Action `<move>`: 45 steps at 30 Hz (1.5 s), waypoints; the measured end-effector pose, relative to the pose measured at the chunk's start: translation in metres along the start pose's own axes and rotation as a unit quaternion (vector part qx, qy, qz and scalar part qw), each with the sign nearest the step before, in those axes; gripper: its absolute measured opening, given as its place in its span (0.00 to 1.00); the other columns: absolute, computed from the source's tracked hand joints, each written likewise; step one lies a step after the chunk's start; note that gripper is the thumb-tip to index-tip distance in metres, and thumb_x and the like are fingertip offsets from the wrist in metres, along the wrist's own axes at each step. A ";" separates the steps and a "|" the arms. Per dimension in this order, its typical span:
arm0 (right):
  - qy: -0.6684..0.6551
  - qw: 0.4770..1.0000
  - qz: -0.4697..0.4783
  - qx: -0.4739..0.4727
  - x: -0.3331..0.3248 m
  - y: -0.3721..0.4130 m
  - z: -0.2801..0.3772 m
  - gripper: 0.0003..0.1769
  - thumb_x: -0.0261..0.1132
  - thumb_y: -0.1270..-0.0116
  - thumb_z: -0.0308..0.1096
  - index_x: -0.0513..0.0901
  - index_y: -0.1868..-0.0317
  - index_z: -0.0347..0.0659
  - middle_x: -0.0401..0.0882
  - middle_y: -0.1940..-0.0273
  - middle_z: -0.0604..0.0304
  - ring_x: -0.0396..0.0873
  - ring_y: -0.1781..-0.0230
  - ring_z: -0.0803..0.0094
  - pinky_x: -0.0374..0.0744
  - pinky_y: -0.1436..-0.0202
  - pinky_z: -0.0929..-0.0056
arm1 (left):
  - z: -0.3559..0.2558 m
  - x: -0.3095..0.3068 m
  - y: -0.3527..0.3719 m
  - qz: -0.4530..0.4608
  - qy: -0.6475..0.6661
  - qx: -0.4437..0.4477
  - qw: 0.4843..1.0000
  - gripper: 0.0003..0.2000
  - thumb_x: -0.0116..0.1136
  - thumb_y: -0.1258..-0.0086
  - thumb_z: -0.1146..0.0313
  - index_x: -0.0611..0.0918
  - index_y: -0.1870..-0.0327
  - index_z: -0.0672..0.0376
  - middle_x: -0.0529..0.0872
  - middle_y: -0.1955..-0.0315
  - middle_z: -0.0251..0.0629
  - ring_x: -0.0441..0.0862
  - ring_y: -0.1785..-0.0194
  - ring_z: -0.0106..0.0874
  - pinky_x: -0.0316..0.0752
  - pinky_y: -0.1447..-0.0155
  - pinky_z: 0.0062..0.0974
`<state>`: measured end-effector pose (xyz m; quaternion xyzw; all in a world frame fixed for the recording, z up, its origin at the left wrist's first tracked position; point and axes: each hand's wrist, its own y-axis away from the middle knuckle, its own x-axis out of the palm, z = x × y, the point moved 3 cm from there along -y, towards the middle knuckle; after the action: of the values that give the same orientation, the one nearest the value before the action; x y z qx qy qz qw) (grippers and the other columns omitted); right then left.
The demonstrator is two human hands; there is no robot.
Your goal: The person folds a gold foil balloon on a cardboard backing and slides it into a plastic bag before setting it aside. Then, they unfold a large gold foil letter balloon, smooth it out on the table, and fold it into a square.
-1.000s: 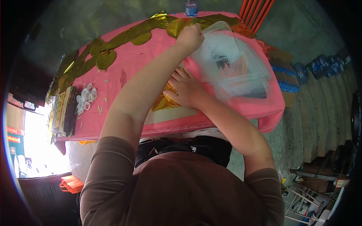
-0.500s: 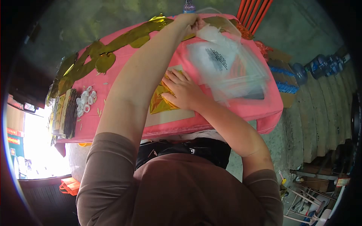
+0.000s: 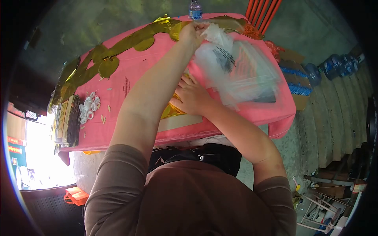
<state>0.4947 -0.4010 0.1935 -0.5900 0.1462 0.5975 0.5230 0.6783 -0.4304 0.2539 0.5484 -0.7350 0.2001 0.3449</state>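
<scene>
left hand [image 3: 195, 30] lifted bag [image 3: 236, 67]; pink table [image 3: 130, 78], concrete floor [image 3: 98, 19]

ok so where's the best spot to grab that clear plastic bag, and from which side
Grip the crumpled mouth of the clear plastic bag, at its far end, coming from above as the left hand does. There the film gathers into a pinchable bunch; the body is slack and smooth with flat packs inside, so it would likely slip.

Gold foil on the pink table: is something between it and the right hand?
Nothing visible. The right hand lies directly on the gold foil; the clear bag in the left hand hangs beside it.
</scene>
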 end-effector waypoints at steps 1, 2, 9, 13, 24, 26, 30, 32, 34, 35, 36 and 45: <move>0.013 1.000 0.018 -0.005 0.001 -0.001 0.000 0.33 0.53 0.36 0.52 0.68 0.38 0.37 0.63 0.35 0.49 0.55 0.31 0.52 0.52 0.31 0.51 | 0.008 -0.002 0.007 -0.009 0.009 -0.017 1.000 0.06 0.39 0.31 0.73 0.69 0.65 0.67 0.77 0.64 0.49 0.79 0.58 0.41 0.73 0.45 0.51; 0.012 1.000 0.019 -0.005 0.002 -0.001 0.000 0.33 0.53 0.36 0.52 0.68 0.38 0.37 0.63 0.35 0.49 0.55 0.31 0.52 0.52 0.31 0.51 | 0.014 -0.003 0.012 -0.018 0.019 -0.034 0.999 0.06 0.40 0.32 0.73 0.69 0.65 0.66 0.78 0.65 0.48 0.79 0.57 0.41 0.69 0.42 0.53; 0.004 1.000 -0.009 -0.007 0.002 0.000 -0.001 0.25 0.59 0.42 0.42 0.74 0.44 0.45 0.69 0.40 0.53 0.59 0.34 0.55 0.51 0.29 0.51 | 0.015 0.009 0.002 0.021 0.060 -0.012 0.998 0.05 0.45 0.34 0.75 0.72 0.71 0.62 0.78 0.69 0.39 0.79 0.49 0.39 0.58 0.35 0.55; 0.013 1.000 -0.012 -0.005 0.002 0.000 0.000 0.25 0.59 0.42 0.42 0.74 0.43 0.45 0.70 0.41 0.53 0.60 0.34 0.56 0.51 0.29 0.51 | 0.012 0.006 -0.009 0.039 0.096 0.007 0.995 0.03 0.46 0.36 0.75 0.70 0.71 0.61 0.76 0.72 0.39 0.80 0.52 0.37 0.58 0.36 0.47; -0.023 1.000 -0.020 -0.004 -0.004 -0.002 0.003 0.27 0.54 0.37 0.46 0.71 0.41 0.39 0.69 0.40 0.49 0.57 0.33 0.54 0.49 0.29 0.54 | 0.059 -0.032 0.009 0.089 -0.284 0.149 0.943 0.06 0.43 0.28 0.71 0.66 0.55 0.60 0.83 0.70 0.51 0.83 0.66 0.32 0.76 0.65 0.27; -0.032 0.999 -0.012 0.002 -0.005 -0.003 0.003 0.29 0.52 0.37 0.48 0.70 0.40 0.39 0.69 0.39 0.49 0.57 0.33 0.54 0.48 0.29 0.53 | 0.058 -0.033 0.020 0.111 -0.392 0.173 0.896 0.05 0.42 0.27 0.71 0.65 0.55 0.59 0.82 0.68 0.49 0.83 0.67 0.33 0.77 0.65 0.27; -0.040 0.999 0.021 0.022 -0.010 -0.002 0.005 0.27 0.53 0.37 0.48 0.72 0.41 0.41 0.68 0.39 0.49 0.57 0.33 0.54 0.48 0.29 0.54 | 0.055 -0.032 0.036 0.155 -0.346 0.135 0.916 0.05 0.41 0.27 0.71 0.65 0.55 0.59 0.82 0.66 0.49 0.84 0.67 0.34 0.77 0.66 0.26; -0.053 0.998 0.028 0.027 -0.008 -0.002 0.005 0.26 0.55 0.37 0.46 0.73 0.42 0.42 0.68 0.39 0.48 0.58 0.33 0.54 0.50 0.28 0.56 | 0.052 -0.028 0.046 0.157 -0.307 0.057 0.937 0.05 0.41 0.26 0.70 0.65 0.56 0.60 0.82 0.66 0.48 0.83 0.67 0.33 0.77 0.66 0.25; -0.030 0.999 0.033 0.000 -0.005 -0.003 0.003 0.27 0.55 0.37 0.47 0.72 0.41 0.42 0.68 0.39 0.49 0.56 0.32 0.54 0.48 0.28 0.55 | 0.042 -0.022 0.048 0.163 -0.325 0.040 0.931 0.06 0.41 0.26 0.69 0.66 0.56 0.60 0.82 0.61 0.50 0.83 0.64 0.32 0.77 0.61 0.26; -0.029 0.999 0.033 0.000 -0.005 -0.003 0.003 0.27 0.55 0.37 0.47 0.72 0.41 0.42 0.68 0.39 0.49 0.56 0.32 0.54 0.48 0.28 0.55 | 0.040 -0.021 0.047 0.169 -0.342 0.022 0.924 0.06 0.41 0.26 0.67 0.66 0.56 0.60 0.81 0.57 0.51 0.83 0.61 0.32 0.78 0.57 0.26; -0.025 0.999 0.037 0.002 -0.004 -0.002 0.003 0.27 0.54 0.37 0.48 0.72 0.40 0.42 0.67 0.38 0.49 0.55 0.31 0.54 0.47 0.28 0.54 | 0.038 -0.021 0.041 0.169 -0.341 0.023 0.925 0.06 0.41 0.26 0.67 0.66 0.56 0.60 0.81 0.57 0.51 0.83 0.61 0.32 0.78 0.57 0.26; -0.013 0.998 0.059 0.027 -0.004 -0.002 0.003 0.30 0.51 0.35 0.51 0.67 0.37 0.42 0.60 0.33 0.51 0.50 0.29 0.53 0.44 0.27 0.53 | 0.023 -0.018 0.006 0.122 -0.343 0.055 0.930 0.07 0.45 0.29 0.65 0.69 0.59 0.57 0.83 0.67 0.37 0.77 0.67 0.22 0.75 0.60 0.22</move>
<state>0.4935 -0.3992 0.1982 -0.5580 0.1900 0.6306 0.5049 0.6686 -0.4320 0.2255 0.5080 -0.8575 0.0804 0.0146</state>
